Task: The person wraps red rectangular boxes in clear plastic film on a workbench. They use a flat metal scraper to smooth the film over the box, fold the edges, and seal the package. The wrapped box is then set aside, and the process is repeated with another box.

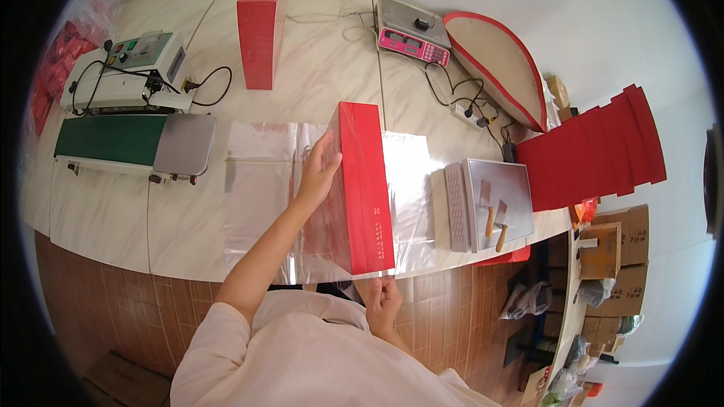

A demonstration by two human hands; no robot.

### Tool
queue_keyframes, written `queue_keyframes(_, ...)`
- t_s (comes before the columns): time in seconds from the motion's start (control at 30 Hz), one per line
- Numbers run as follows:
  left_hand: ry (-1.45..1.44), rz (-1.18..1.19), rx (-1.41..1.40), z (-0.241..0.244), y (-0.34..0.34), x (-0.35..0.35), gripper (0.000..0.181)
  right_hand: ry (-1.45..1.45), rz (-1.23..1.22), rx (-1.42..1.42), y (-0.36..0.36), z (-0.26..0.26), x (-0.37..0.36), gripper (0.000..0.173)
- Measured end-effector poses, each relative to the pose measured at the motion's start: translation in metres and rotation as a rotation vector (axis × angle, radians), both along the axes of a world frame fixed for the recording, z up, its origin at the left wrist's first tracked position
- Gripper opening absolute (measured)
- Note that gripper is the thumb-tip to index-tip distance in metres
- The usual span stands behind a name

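Clear plastic film (317,237) wraps along the side of a long red box (366,192), which stands near the table's front edge with pale printing on its upper face. My left hand (321,167) grips the box's left side through the film, thumb at the upper edge and fingers spread along the side. At the near end of the box, just off the table edge, my right hand (384,299) has its fingers pinched on the loose end of the film. More flat clear plastic sheets (257,181) lie beneath the box.
On the left stands a sealing machine (127,76) with a green conveyor belt (110,138). Another red box (260,34) stands upright behind. Rightward are a digital scale (413,34), a woven tray (498,62), stacked red boxes (588,152), and two wood-handled scrapers (500,226) on a metal-topped case (509,181).
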State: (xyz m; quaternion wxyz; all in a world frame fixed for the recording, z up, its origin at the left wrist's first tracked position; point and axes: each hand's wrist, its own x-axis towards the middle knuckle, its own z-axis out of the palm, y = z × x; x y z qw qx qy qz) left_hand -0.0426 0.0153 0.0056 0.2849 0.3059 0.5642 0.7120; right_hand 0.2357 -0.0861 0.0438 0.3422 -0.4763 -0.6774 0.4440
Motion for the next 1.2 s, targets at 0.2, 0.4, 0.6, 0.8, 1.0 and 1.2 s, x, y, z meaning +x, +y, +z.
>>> queue_keyframes(0.2,0.238,0.098,-0.252,-0.005,0.061,-0.076,0.059,-0.013,0.071,0.120,0.003,0.013,-0.005,0.027)
queue_keyframes(0.4,0.550,0.154,-0.276,0.002,0.126,-0.122,0.067,-0.089,0.064,0.125,0.007,0.012,0.001,0.022)
queue_keyframes(0.6,0.451,0.191,-0.371,-0.015,0.155,-0.125,0.075,-0.120,0.055,0.129,0.015,0.003,0.006,0.024)
queue_keyframes(0.8,0.118,0.251,-0.187,-0.027,0.105,-0.074,0.073,-0.109,0.047,0.061,0.016,-0.006,0.020,0.023)
queue_keyframes(1.0,-0.070,0.064,-0.274,-0.045,0.006,0.020,0.072,-0.146,0.127,0.062,0.016,-0.013,0.030,0.019)
queue_keyframes(1.2,0.039,0.006,-0.283,-0.020,-0.012,0.040,0.073,-0.138,0.172,0.110,0.019,-0.013,0.030,0.019)
